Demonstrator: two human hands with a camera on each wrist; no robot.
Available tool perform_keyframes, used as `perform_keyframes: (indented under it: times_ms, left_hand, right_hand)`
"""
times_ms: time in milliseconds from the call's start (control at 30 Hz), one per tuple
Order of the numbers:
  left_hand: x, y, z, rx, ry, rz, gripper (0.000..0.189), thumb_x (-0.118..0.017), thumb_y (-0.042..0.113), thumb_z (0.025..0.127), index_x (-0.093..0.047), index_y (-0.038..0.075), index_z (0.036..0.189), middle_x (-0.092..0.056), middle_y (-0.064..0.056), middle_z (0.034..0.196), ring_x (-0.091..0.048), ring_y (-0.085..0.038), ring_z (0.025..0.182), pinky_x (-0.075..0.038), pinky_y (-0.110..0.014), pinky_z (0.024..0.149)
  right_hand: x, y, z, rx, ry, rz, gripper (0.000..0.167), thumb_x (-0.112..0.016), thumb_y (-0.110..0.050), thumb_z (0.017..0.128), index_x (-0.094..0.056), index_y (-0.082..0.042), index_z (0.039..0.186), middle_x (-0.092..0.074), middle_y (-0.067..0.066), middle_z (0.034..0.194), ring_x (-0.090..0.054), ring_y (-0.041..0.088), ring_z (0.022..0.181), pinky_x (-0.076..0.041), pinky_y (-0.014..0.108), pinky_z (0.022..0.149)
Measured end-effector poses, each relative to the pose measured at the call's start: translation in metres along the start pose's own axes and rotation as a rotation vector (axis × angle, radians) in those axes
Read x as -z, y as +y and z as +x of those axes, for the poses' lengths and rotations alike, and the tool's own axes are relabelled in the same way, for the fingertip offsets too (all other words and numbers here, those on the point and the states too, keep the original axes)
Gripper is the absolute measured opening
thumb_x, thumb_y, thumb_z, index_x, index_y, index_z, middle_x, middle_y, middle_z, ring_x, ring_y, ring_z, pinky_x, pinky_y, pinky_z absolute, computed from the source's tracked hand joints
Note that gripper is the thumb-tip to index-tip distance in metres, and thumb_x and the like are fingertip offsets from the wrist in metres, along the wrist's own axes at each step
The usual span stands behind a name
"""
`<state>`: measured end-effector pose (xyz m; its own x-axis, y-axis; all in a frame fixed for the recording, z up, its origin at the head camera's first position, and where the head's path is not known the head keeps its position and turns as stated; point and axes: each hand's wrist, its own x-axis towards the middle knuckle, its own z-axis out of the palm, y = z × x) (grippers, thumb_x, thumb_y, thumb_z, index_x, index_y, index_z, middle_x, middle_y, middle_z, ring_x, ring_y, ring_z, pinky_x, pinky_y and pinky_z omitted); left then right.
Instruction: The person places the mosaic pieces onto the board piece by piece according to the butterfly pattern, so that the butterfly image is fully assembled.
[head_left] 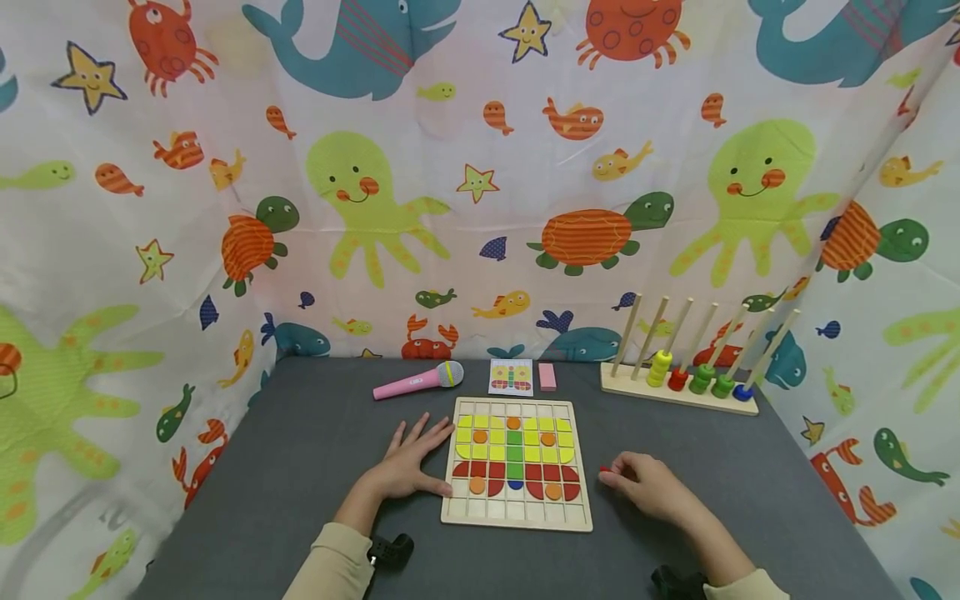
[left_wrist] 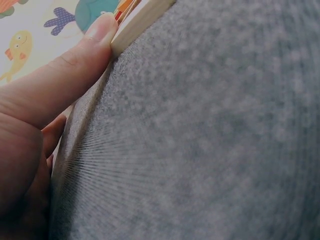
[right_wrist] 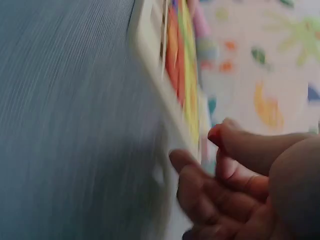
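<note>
A square wooden board (head_left: 517, 517) lies on the grey table, its grid filled with yellow, red and green tiles plus orange discs and a blue disc (head_left: 515, 484) in a butterfly shape. My left hand (head_left: 401, 468) has its fingers spread on the table at the board's left side. In the left wrist view its thumb (left_wrist: 75, 62) touches the board's edge. Right of the board, my right hand (head_left: 651, 485) pinches a small red piece (right_wrist: 214, 135) between thumb and fingertips. Most of that piece is hidden by the fingers.
Behind the board lie a pink toy microphone (head_left: 412, 383), a butterfly pattern card (head_left: 511, 377) and a pink block (head_left: 547, 377). A wooden peg stand (head_left: 630, 382) with coloured rings stands at the back right. A printed sea-animal curtain (head_left: 465, 308) hangs behind the table.
</note>
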<state>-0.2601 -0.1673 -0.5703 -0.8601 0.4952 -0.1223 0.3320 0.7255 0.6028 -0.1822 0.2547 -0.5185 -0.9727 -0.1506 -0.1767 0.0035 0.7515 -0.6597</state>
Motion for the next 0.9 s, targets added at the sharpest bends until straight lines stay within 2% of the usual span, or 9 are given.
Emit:
perform_keyframes:
  times_ms: [167, 267, 333, 367, 500, 567, 633, 733, 900]
  left_hand:
    - [0.0, 0.002, 0.0, 0.003, -0.003, -0.015, 0.116, -0.08, 0.072, 0.066, -0.028, 0.03, 0.161, -0.02, 0.004, 0.169, 0.005, -0.032, 0.158, 0.016, -0.061, 0.12]
    - [0.001, 0.003, -0.002, -0.018, 0.005, -0.024, 0.116, -0.08, 0.07, 0.067, -0.028, 0.027, 0.161, -0.021, 0.001, 0.169, 0.004, -0.035, 0.157, 0.015, -0.063, 0.12]
    - [0.002, 0.002, -0.003, -0.027, 0.008, -0.022, 0.114, -0.079, 0.07, 0.069, -0.028, 0.027, 0.161, -0.021, 0.001, 0.169, 0.004, -0.035, 0.157, 0.015, -0.063, 0.12]
    - [0.002, 0.002, -0.003, -0.034, 0.01, -0.021, 0.114, -0.079, 0.069, 0.069, -0.029, 0.026, 0.161, -0.021, 0.0, 0.169, 0.003, -0.036, 0.157, 0.015, -0.064, 0.119]
    - [0.0, 0.001, -0.002, -0.039, 0.004, -0.013, 0.111, -0.079, 0.069, 0.071, -0.029, 0.027, 0.161, -0.022, 0.001, 0.169, 0.003, -0.036, 0.157, 0.013, -0.065, 0.119]
    - [0.0, 0.0, -0.002, -0.037, 0.0, -0.01, 0.111, -0.079, 0.069, 0.071, -0.029, 0.027, 0.161, -0.022, 0.001, 0.169, 0.003, -0.036, 0.157, 0.013, -0.065, 0.119]
    - [0.0, 0.0, -0.002, -0.033, 0.002, -0.008, 0.111, -0.079, 0.069, 0.071, -0.029, 0.027, 0.161, -0.022, 0.001, 0.169, 0.003, -0.036, 0.157, 0.013, -0.065, 0.119]
    - [-0.001, 0.0, -0.001, -0.026, 0.006, -0.001, 0.112, -0.079, 0.069, 0.07, -0.028, 0.027, 0.161, -0.021, 0.002, 0.169, 0.004, -0.034, 0.157, 0.015, -0.064, 0.12]
    - [0.0, 0.0, -0.002, -0.018, 0.011, 0.009, 0.112, -0.08, 0.068, 0.069, -0.029, 0.029, 0.161, -0.02, 0.005, 0.169, 0.004, -0.032, 0.158, 0.015, -0.062, 0.12]
  right_hand:
    - [-0.033, -0.045, 0.008, 0.249, -0.148, 0.052, 0.017, -0.062, -0.034, 0.1, -0.061, -0.018, 0.096, -0.066, -0.001, 0.088, -0.056, 0.009, 0.065, -0.044, 0.023, 0.053]
    - [-0.053, -0.07, 0.011, 0.374, -0.212, 0.02, 0.02, -0.059, -0.04, 0.102, -0.064, -0.022, 0.106, -0.07, -0.005, 0.1, -0.058, 0.007, 0.075, -0.048, 0.024, 0.062]
    - [-0.065, -0.083, 0.014, 0.42, -0.237, -0.011, 0.026, -0.056, -0.045, 0.102, -0.064, -0.023, 0.112, -0.072, -0.006, 0.11, -0.063, 0.006, 0.086, -0.052, 0.025, 0.072]
    - [-0.071, -0.088, 0.015, 0.439, -0.249, -0.022, 0.028, -0.055, -0.046, 0.102, -0.064, -0.023, 0.116, -0.072, -0.006, 0.111, -0.063, 0.007, 0.087, -0.053, 0.026, 0.074]
    - [-0.087, -0.101, 0.02, 0.453, -0.272, -0.089, 0.023, -0.054, -0.049, 0.102, -0.059, -0.026, 0.107, -0.069, -0.006, 0.089, -0.058, 0.005, 0.069, -0.047, 0.022, 0.062]
    - [-0.091, -0.104, 0.021, 0.454, -0.269, -0.119, 0.02, -0.055, -0.048, 0.101, -0.056, -0.027, 0.1, -0.065, -0.005, 0.081, -0.048, 0.006, 0.059, -0.038, 0.021, 0.056]
    - [-0.092, -0.105, 0.021, 0.457, -0.266, -0.138, 0.02, -0.057, -0.048, 0.1, -0.054, -0.028, 0.098, -0.064, -0.006, 0.078, -0.047, 0.005, 0.058, -0.037, 0.02, 0.055]
    - [-0.092, -0.109, 0.022, 0.45, -0.244, -0.084, 0.019, -0.06, -0.045, 0.099, -0.059, -0.027, 0.104, -0.067, -0.01, 0.091, -0.051, 0.003, 0.062, -0.042, 0.02, 0.057]
    - [-0.093, -0.117, 0.031, 0.419, -0.11, 0.095, 0.012, -0.072, -0.034, 0.094, -0.069, -0.022, 0.096, -0.068, -0.011, 0.088, -0.056, 0.005, 0.062, -0.049, 0.021, 0.059]
